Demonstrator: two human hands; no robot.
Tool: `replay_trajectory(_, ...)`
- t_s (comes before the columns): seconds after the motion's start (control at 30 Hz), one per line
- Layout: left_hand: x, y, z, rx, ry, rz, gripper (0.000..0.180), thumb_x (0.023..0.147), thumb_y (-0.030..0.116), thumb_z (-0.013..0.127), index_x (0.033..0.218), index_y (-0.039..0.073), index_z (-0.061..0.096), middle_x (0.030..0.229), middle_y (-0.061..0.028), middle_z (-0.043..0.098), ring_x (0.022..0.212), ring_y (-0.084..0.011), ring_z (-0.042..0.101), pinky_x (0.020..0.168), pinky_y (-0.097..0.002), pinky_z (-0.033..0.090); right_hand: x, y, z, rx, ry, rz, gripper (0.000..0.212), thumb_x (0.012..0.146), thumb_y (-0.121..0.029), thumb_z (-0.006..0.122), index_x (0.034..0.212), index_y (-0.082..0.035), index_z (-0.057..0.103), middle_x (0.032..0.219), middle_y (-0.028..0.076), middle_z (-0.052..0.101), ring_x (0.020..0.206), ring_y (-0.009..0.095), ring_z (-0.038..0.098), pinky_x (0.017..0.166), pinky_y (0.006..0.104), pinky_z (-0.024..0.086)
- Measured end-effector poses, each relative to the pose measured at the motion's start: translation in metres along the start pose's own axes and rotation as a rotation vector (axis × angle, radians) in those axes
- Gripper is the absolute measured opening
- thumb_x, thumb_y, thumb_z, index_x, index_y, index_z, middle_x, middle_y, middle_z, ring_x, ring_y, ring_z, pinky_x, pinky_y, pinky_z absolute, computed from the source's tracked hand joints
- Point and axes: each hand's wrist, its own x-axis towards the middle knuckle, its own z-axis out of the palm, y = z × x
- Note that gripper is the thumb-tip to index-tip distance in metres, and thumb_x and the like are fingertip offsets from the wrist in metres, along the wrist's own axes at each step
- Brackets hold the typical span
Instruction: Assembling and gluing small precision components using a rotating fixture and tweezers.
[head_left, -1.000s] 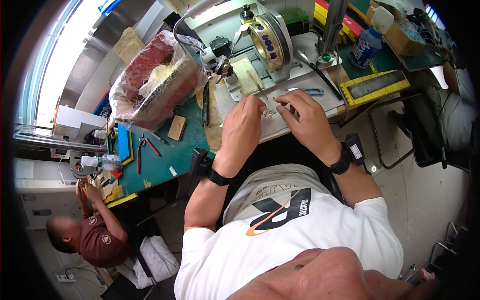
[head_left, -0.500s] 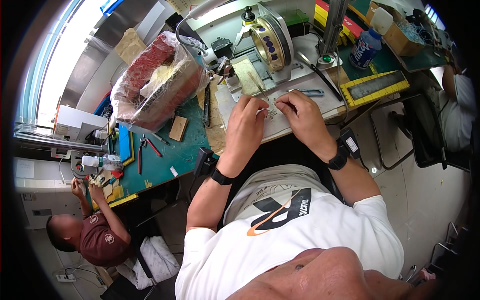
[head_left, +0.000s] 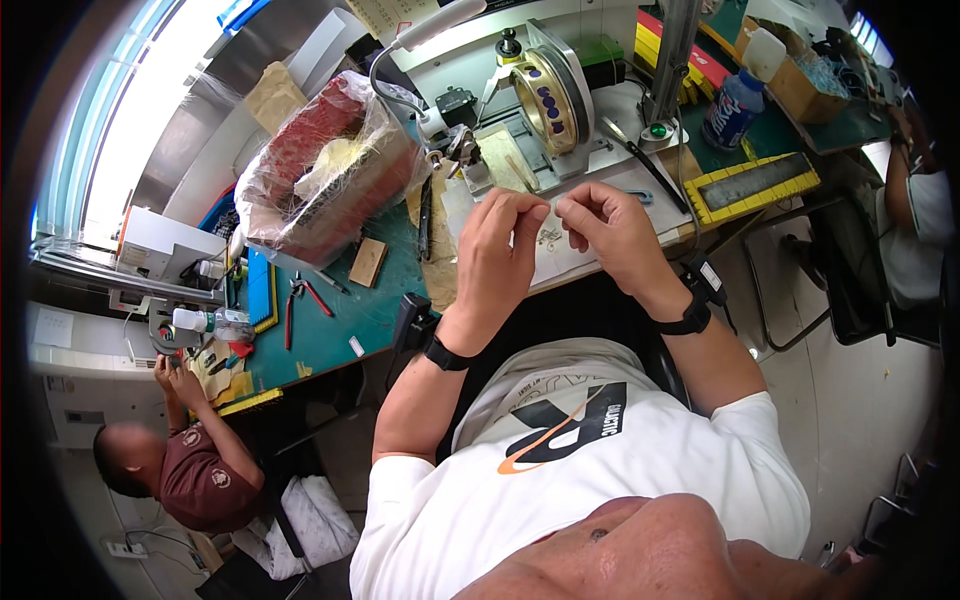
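Over the front of the white work surface (head_left: pixel 560 262), my two hands come almost fingertip to fingertip. My left hand (head_left: pixel 495 245) pinches thumb and forefinger together. Facing it, my right hand (head_left: pixel 612 230) is closed in a pinch as well. Whatever lies between the fingers is too small to make out. Several tiny pale pieces (head_left: pixel 549 237) are scattered on the surface beneath the fingertips. Just beyond my hands stands a bench machine with a gold-coloured ring (head_left: pixel 530 105) and a pale yellowish plate (head_left: pixel 496 150). A blue hand tool (head_left: pixel 640 196) lies by my right hand.
To the left stand a plastic-lined box (head_left: pixel 265 160), a wooden block (head_left: pixel 368 262) and red-handled pliers (head_left: pixel 290 318). A bent lamp (head_left: pixel 440 24) overhangs the back. At right are a yellow-edged block (head_left: pixel 755 186) and a blue bottle (head_left: pixel 733 105). A co-worker (head_left: pixel 212 480) sits at left.
My fingertips have drawn closer together and away from the small pieces on the surface, which now show below them. The whole view has shifted slightly. The co-worker's hands at left have moved a little.
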Motion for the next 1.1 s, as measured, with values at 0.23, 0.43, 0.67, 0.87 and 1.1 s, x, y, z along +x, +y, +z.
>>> replay_trajectory(0.23,0.075,-0.018,-0.021,0.423,0.326,0.181,0.016,0.098,0.014,0.084,0.107,0.004,0.075,0.094,-0.0095,0.066,0.102,-0.0325,0.064,0.092,-0.0450,0.050,0.020,-0.008,0.029,-0.263,0.023,-0.167,0.027,0.111,-0.024,0.074,0.108,0.002,0.072,0.084,0.002,0.071,0.073,0.008,0.062,0.067,0.0304,0.052)
replay_trajectory(0.43,0.096,-0.029,-0.041,0.140,0.048,-0.136,0.015,0.099,0.014,0.083,0.094,0.001,0.076,0.096,-0.0133,0.073,0.085,-0.0315,0.070,0.081,-0.0411,0.055,0.059,-0.011,0.054,-0.105,-0.050,-0.120,0.024,0.114,-0.025,0.069,0.111,-0.001,0.067,0.087,0.000,0.066,0.074,0.008,0.060,0.065,0.0287,0.049)
replay_trajectory(0.67,0.093,-0.056,-0.055,-0.444,0.010,-0.245,0.014,0.116,0.014,0.068,0.112,0.001,0.067,0.099,-0.0081,0.078,0.081,-0.0115,0.066,0.075,-0.0286,0.054,0.100,-0.006,0.078,0.166,0.018,-0.057,0.025,0.118,-0.029,0.061,0.113,-0.004,0.062,0.090,0.001,0.061,0.075,0.008,0.056,0.065,0.0270,0.047)
replay_trajectory(0.87,0.092,-0.050,-0.060,0.092,-0.007,-0.025,0.010,0.106,0.008,0.078,0.111,0.000,0.075,0.097,-0.0089,0.077,0.083,-0.0160,0.070,0.077,-0.0321,0.056,0.109,-0.002,0.080,0.117,0.087,-0.133,0.026,0.116,-0.028,0.065,0.112,-0.003,0.062,0.096,0.002,0.063,0.084,0.009,0.058,0.073,0.0288,0.051)
replay_trajectory(1.1,0.098,-0.041,-0.066,0.291,-0.107,0.146,0.010,0.105,0.007,0.074,0.108,-0.002,0.071,0.100,-0.0173,0.072,0.090,-0.0388,0.071,0.081,-0.0455,0.057,0.111,0.000,0.080,0.033,0.099,-0.176,0.027,0.115,-0.028,0.066,0.115,-0.001,0.064,0.099,0.003,0.065,0.088,0.010,0.059,0.079,0.0307,0.053)
